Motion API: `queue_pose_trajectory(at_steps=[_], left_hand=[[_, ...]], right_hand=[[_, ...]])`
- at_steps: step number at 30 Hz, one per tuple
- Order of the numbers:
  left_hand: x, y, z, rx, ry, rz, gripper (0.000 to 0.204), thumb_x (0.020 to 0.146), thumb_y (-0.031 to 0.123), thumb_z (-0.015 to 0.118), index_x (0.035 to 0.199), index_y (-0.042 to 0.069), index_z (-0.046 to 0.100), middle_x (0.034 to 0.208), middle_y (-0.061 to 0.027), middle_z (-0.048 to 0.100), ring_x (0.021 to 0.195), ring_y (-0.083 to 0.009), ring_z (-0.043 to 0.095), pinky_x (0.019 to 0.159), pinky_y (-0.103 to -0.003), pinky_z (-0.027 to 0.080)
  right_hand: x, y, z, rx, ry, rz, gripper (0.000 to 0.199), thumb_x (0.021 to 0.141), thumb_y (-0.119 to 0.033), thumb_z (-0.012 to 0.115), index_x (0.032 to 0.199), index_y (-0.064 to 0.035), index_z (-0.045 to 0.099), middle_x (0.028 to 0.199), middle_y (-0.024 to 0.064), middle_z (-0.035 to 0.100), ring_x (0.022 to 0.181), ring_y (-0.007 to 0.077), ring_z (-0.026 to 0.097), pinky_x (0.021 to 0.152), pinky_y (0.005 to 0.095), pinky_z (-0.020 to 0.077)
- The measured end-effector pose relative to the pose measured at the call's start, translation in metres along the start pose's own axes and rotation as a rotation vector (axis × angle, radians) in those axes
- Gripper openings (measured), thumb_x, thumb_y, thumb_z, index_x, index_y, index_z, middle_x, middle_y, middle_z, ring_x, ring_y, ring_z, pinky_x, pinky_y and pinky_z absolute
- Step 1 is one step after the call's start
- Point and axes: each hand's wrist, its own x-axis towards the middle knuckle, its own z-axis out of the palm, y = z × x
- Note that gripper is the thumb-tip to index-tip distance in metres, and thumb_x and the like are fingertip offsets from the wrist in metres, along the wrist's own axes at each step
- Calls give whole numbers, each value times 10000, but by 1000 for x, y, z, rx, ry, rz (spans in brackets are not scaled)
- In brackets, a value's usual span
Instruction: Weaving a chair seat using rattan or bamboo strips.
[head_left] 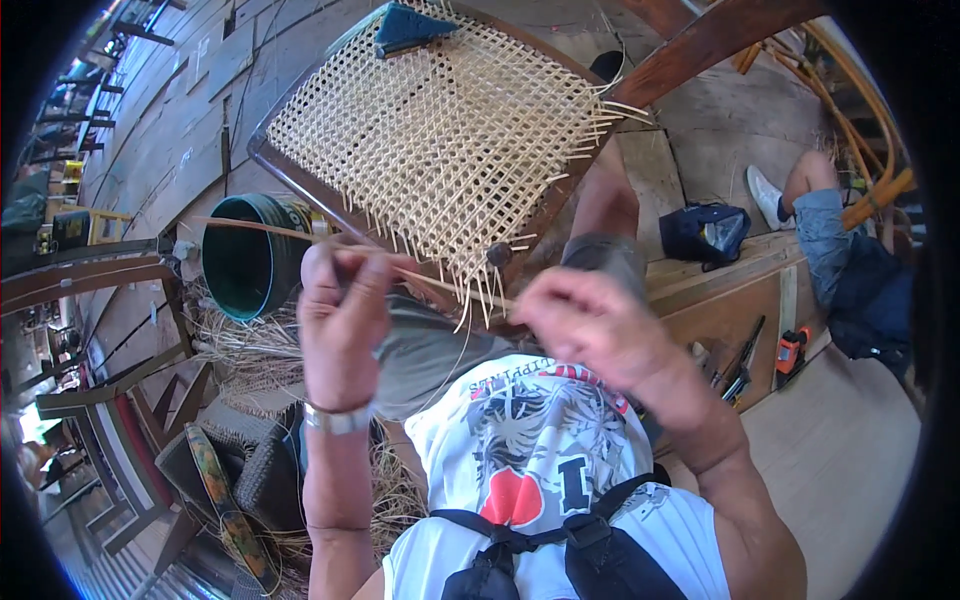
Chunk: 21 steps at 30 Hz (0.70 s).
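Both hands were up at the near edge of the chair seat (pixel 440 130), the woven cane panel in its dark wooden frame tipped across the person's lap. The left hand (pixel 340 320) was clenched around a thin cane strand (pixel 300 236), thumb and fingers pinching it just below the seat's near-left rail; the strand ran out to the left, over the rim of the green bucket (pixel 250 265). The right hand (pixel 590 325) sat just below the seat's near corner, fingers curled in a pinch at the other end of the same strand, though whether it truly gripped it could not be told. Loose cane ends (pixel 480 295) hung off the seat's near edge between the two hands. A dark blue cloth (pixel 405 25) lay on the seat's far corner. Left of the seat, the bucket stood on the plank floor with dry straw (pixel 250 345) heaped beside it. Right of the seat, a dark bag (pixel 705 232) rested on a wooden bench, hand tools (pixel 740 365) lay further down, and another person's leg (pixel 815 205) showed at the far right.
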Motion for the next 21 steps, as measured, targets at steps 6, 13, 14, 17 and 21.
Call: queue_pose_trajectory(at_steps=[6, 13, 14, 17, 21], left_hand=[[12, -37, -54, -332, 89, -130, 107, 1010, 172, 629, 1057, 76, 637, 1053, -84, 725, 501, 1, 382, 431, -168, 291], [10, -62, -48, -377, 137, -219, 110, 1008, 164, 631, 1080, 81, 631, 1075, -89, 721, 504, -2, 381, 432, -168, 295], [9, -62, -48, -388, 127, -227, 108, 1008, 165, 631, 1078, 82, 634, 1074, -87, 721, 504, -3, 381, 435, -168, 297], [7, -60, -47, -405, 109, -231, 106, 1008, 165, 631, 1074, 82, 639, 1071, -85, 722, 504, -5, 380, 440, -169, 300], [5, -60, -45, -417, 91, -229, 104, 1009, 158, 629, 1079, 83, 641, 1065, -84, 726, 506, -5, 386, 443, -171, 303]], right_hand=[[-49, -6, -94, -453, 353, -93, 115, 925, -148, 715, 903, -36, 717, 779, -94, 592, 693, -15, 469, 607, 182, 364], [-63, -16, -104, -560, 400, -187, 116, 924, -147, 705, 886, -38, 696, 777, -91, 578, 721, -2, 479, 654, 190, 388], [-63, -18, -105, -573, 385, -203, 111, 924, -143, 702, 886, -38, 693, 781, -88, 579, 725, 0, 486, 658, 190, 392], [-63, -24, -108, -610, 412, -174, 101, 923, -135, 695, 888, -40, 689, 785, -84, 581, 729, 2, 493, 660, 192, 395], [-64, -25, -115, -608, 418, -165, 98, 923, -130, 691, 884, -41, 681, 786, -81, 584, 731, 2, 494, 661, 193, 395]])
